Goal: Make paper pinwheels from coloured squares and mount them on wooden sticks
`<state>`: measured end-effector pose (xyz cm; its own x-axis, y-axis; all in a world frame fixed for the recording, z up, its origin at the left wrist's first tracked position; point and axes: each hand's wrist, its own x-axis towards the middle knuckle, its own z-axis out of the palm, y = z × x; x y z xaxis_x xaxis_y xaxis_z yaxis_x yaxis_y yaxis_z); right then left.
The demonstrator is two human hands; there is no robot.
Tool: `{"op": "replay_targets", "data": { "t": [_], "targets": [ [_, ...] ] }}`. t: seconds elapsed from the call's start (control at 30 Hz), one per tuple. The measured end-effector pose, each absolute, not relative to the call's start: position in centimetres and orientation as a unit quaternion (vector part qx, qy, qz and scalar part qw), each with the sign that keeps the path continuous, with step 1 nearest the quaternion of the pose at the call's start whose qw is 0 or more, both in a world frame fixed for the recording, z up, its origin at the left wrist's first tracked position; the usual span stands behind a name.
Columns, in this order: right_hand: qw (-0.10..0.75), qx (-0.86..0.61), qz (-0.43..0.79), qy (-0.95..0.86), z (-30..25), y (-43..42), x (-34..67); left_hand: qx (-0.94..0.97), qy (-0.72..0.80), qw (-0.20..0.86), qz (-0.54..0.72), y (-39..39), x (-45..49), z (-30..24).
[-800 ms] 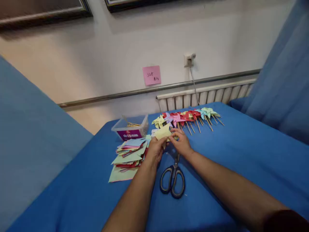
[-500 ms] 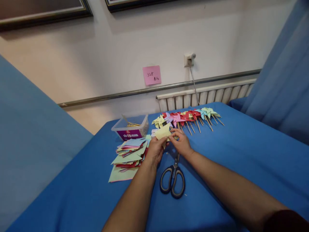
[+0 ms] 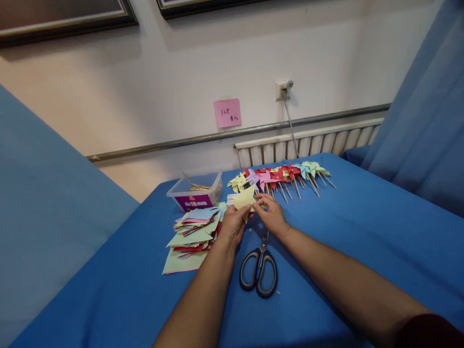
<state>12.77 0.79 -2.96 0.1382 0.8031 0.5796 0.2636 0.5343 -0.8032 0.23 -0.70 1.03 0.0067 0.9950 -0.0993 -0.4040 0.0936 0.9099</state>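
Two hands [image 3: 271, 213] hold yellow paper [image 3: 243, 198]

Wall [image 3: 163, 87] pale, warmer at left — two dark frames [image 3: 68, 31] cut off at top, pink note [image 3: 227, 113], socket [image 3: 278, 92] with plug [image 3: 284, 93] and cord [image 3: 291, 124]. Pipe [image 3: 188, 142] above white radiator [image 3: 311, 137]. Blue fabric [image 3: 416, 130] both sides; table [image 3: 366, 217] blue-covered.

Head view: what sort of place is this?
Probably an indoor craft workspace: paper pinwheels and scissors lie on a blue-covered table, with a radiator along the wall behind.
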Motion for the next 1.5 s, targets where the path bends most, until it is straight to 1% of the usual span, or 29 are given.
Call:
{"op": "replay_targets", "data": {
  "t": [0.2,0.3,0.4,0.5,0.7,0.77,0.87,0.97,1.03,1.13,1.2,1.27,1.5],
  "targets": [
    [0.639,-0.431,0.233,-0.593,-2.9,0.9,13.0,0.386,0.463,0.556,0.572,-0.3,-0.1,0.6],
    [0.659,-0.444,0.246,-0.555,-2.3,1.3,14.1,0.427,0.496,0.522,0.548,-0.1,-0.5,0.8],
    [0.667,-0.422,0.255,-0.558,-1.6,1.6,15.4,0.485,0.505,0.496,0.514,0.0,-1.1,1.2],
    [0.633,-0.384,0.301,-0.602,-1.2,1.8,16.4,0.548,0.505,0.467,0.475,-0.1,-1.5,1.6],
    [0.509,-0.368,0.435,-0.645,-1.6,1.4,16.3,0.645,0.511,0.412,0.392,-0.7,-1.8,2.3],
    [0.489,-0.358,0.466,-0.644,-1.8,1.3,15.9,0.666,0.507,0.396,0.377,-0.9,-1.8,2.4],
    [0.487,-0.342,0.491,-0.637,-2.2,1.2,15.4,0.674,0.501,0.383,0.384,-1.1,-1.7,2.6],
    [0.502,-0.354,0.483,-0.624,-2.4,1.3,14.9,0.647,0.497,0.398,0.419,-1.0,-1.6,2.7],
    [0.533,-0.378,0.483,-0.583,-2.5,1.3,14.6,0.599,0.503,0.418,0.462,-0.9,-1.3,2.6],
    [0.587,-0.417,0.483,-0.498,-2.6,1.4,14.0,0.477,0.501,0.5,0.521,-0.8,-0.7,2.2],
    [0.606,-0.43,0.479,-0.467,-2.7,1.3,13.5,0.399,0.482,0.581,0.521,-0.9,-0.2,1.8],
    [0.619,-0.437,0.47,-0.453,-2.9,1.3,13.1,0.352,0.469,0.634,0.505,-1.0,0.2,1.3],
    [0.652,-0.447,0.419,-0.446,-2.6,0.9,12.7,0.28,0.442,0.687,0.505,-0.9,0.3,1.1]
  ]
}}
